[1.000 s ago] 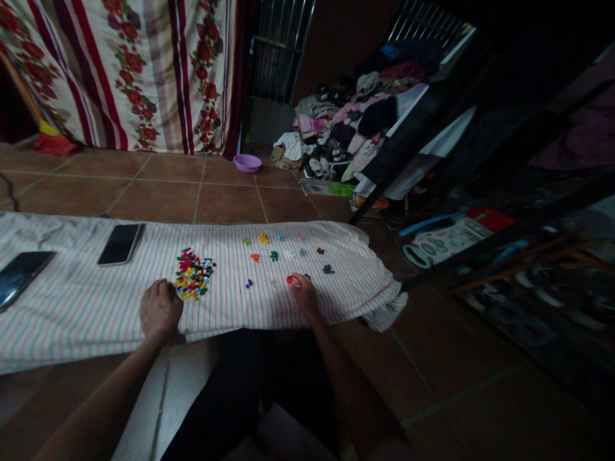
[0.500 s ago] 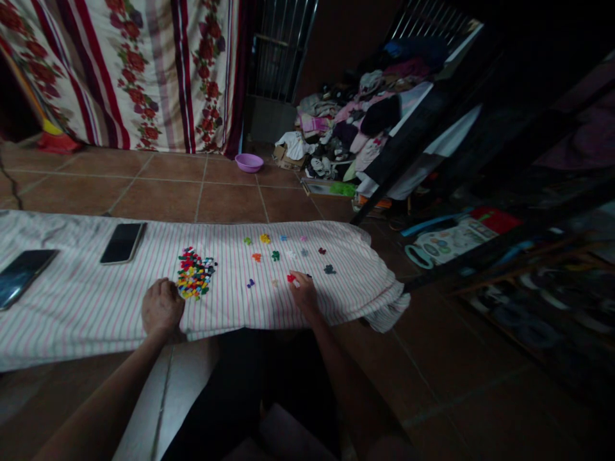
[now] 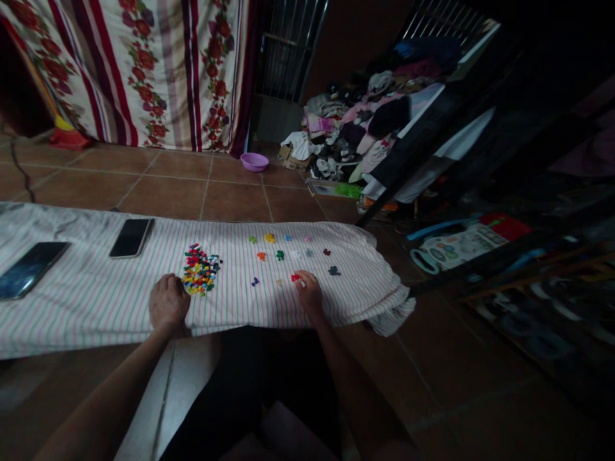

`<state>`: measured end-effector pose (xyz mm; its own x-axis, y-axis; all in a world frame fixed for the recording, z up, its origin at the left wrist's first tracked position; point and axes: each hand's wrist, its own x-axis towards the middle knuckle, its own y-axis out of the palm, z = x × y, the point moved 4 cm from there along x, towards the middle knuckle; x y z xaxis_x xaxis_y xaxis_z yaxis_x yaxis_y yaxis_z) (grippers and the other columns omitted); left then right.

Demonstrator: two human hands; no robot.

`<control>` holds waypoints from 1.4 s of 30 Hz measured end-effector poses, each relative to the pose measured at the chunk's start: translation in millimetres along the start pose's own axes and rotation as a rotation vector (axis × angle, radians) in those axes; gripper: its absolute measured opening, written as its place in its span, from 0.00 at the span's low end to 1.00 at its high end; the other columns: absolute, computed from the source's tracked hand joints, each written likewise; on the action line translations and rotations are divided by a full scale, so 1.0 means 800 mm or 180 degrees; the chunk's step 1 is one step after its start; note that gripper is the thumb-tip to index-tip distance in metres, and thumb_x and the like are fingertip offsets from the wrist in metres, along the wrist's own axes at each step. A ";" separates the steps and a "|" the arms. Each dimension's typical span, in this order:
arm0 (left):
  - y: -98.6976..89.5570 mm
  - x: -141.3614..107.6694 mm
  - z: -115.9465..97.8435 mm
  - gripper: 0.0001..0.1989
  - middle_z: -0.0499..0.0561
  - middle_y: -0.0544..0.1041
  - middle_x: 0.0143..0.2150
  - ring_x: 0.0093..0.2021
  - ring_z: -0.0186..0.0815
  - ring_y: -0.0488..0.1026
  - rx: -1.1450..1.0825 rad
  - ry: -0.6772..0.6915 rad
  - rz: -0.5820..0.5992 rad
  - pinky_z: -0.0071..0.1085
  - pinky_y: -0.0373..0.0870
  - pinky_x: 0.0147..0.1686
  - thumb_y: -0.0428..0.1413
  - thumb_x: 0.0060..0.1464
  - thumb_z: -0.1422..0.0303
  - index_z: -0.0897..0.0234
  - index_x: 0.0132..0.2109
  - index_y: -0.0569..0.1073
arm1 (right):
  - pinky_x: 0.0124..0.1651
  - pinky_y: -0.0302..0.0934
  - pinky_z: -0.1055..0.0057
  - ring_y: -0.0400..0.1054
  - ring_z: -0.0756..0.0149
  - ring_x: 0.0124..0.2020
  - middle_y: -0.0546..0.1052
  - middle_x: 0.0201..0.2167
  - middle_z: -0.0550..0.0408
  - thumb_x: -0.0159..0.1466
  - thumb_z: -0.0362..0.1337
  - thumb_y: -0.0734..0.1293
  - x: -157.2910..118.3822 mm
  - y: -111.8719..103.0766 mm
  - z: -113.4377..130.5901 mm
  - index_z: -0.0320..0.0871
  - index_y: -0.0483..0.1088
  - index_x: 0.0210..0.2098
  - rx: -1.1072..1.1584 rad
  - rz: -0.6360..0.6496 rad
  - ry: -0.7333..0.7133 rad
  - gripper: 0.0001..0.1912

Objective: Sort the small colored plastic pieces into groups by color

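The right hand (image 3: 310,293) is at the near side of the striped cloth (image 3: 230,307), its fingers drawn narrow at the red pieces (image 3: 295,278); whether it grips one of them is too small to tell. The left hand (image 3: 169,301) rests on the cloth, knuckles up and fingers curled under, just beside the near left edge of the mixed pile (image 3: 200,272); whether it holds anything cannot be seen. The mixed pile, of many small coloured pieces, lies between the two hands, a little farther from the person. Small groups sorted by colour lie apart from it to the right: the purple pieces (image 3: 255,281) and beige pieces (image 3: 279,282) in line with the red ones, the orange pieces (image 3: 261,256), green pieces (image 3: 280,255) and white pieces (image 3: 295,255) beyond them, and the yellow pieces (image 3: 270,237) near the far edge. The dark grey pieces (image 3: 334,271) lie right of the right hand. Two phones lie flat left of the pile, the black phone (image 3: 131,238) nearer to it than the large phone (image 3: 32,269).
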<state>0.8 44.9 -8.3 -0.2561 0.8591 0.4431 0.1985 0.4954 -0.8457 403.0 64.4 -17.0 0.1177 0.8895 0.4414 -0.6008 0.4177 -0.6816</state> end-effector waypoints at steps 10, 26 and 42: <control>0.004 -0.001 0.002 0.12 0.62 0.75 0.45 0.45 0.45 0.69 -0.0001 0.0060 -0.0120 0.41 0.64 0.45 0.45 0.57 0.72 0.69 0.42 0.72 | 0.53 0.65 0.62 0.70 0.62 0.46 0.77 0.41 0.48 0.62 0.32 0.58 0.015 0.036 0.067 0.43 0.76 0.40 0.0349 0.0032 -0.0397 0.16; 0.003 -0.003 -0.001 0.11 0.61 0.74 0.46 0.48 0.45 0.70 -0.0094 0.0089 -0.0141 0.40 0.65 0.47 0.45 0.57 0.73 0.67 0.42 0.71 | 0.55 0.58 0.68 0.67 0.64 0.48 0.77 0.44 0.52 0.64 0.32 0.62 0.063 0.177 0.225 0.45 0.76 0.45 0.0058 0.1503 -0.0885 0.13; -0.005 -0.001 -0.009 0.09 0.61 0.74 0.47 0.49 0.45 0.69 -0.0121 0.0035 -0.0093 0.41 0.64 0.48 0.45 0.57 0.74 0.66 0.41 0.70 | 0.52 0.56 0.65 0.64 0.59 0.50 0.76 0.45 0.47 0.64 0.37 0.62 0.094 0.236 0.273 0.44 0.76 0.44 -0.0696 0.1842 -0.0266 0.13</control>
<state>7.1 43.3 -2.6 -0.2520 0.8455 0.4708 0.2270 0.5246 -0.8205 125.7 169.9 14.7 -0.2460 0.9693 0.0030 -0.3719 -0.0915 -0.9237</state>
